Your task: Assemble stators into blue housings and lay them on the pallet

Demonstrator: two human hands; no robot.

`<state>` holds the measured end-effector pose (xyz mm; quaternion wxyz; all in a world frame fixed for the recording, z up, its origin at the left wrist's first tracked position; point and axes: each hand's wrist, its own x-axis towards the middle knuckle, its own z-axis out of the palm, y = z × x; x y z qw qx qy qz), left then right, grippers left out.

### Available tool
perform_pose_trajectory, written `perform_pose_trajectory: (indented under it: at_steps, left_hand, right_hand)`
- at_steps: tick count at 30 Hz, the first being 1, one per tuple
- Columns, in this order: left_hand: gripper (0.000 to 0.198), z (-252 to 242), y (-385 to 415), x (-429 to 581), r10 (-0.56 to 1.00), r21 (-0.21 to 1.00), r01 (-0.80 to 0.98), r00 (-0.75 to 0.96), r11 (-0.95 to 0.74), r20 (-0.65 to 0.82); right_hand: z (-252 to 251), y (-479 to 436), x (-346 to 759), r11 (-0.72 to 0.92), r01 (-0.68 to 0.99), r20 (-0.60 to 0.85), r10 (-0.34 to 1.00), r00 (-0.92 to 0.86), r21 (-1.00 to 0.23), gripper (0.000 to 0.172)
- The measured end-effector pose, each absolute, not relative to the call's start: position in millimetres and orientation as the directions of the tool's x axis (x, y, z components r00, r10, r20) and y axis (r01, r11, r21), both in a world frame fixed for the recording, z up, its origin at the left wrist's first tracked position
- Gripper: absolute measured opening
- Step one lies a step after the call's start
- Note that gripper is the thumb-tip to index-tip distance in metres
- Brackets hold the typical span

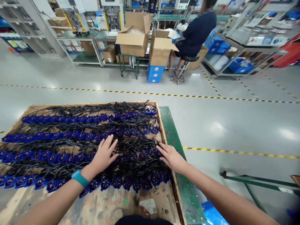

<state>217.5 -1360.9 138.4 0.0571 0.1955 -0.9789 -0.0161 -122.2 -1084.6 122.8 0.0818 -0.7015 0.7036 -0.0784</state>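
Observation:
Several rows of blue plug connectors (pixel 70 135) with black cables (pixel 93 125) lie on a wooden board (pixel 112 203) atop a green table (pixel 173 137). My left hand (pixel 104 154) rests flat on the cables near the third row, fingers spread and holding nothing; a teal band circles its wrist. My right hand (pixel 170 155) lies open on the connectors at the right end of that same row, fingers stretched toward the left. The nearest row of connectors (pixel 131 182) runs just below both hands.
A person in dark clothes (pixel 195 34) sits on a stool at a far bench. Open cardboard boxes (pixel 134 37) and blue crates (pixel 154 73) stand beyond the yellow-black floor tape (pixel 140 92). A green metal frame (pixel 255 182) sits at right.

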Motion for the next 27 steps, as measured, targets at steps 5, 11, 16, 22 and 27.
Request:
perform_pose_trajectory:
  at_steps: [5,11,16,22,27]
  left_hand:
    - [0.079,118,-1336,228,-0.270,0.051,-0.269,-0.963,0.962,0.009]
    - [0.091,107,-1339,215,-0.352,-0.011,-0.352,-0.935,0.936,-0.044]
    - [0.119,112,-1330,193,-0.496,-0.004,-0.496,-0.867,0.868,-0.048]
    - [0.108,109,-1330,183,-0.523,0.028,-0.524,-0.852,0.851,-0.028]
    - [0.101,118,-1335,179,-0.541,0.001,-0.542,-0.840,0.840,-0.040]
  right_hand:
    - [110,-1092,-113,-0.018,-0.988,-0.002,-1.000,0.018,-0.155,0.050]
    - [100,-1098,-118,-0.016,-0.981,0.033,-0.999,0.009,-0.195,0.048]
    - [90,-1100,-119,-0.002,-0.966,0.074,-0.997,-0.017,-0.257,0.051]
    - [85,-1109,-115,0.053,-0.958,0.108,-0.990,-0.087,-0.281,0.049]
    - [102,-1108,-111,0.109,-0.956,0.086,-0.987,-0.137,-0.273,0.049]
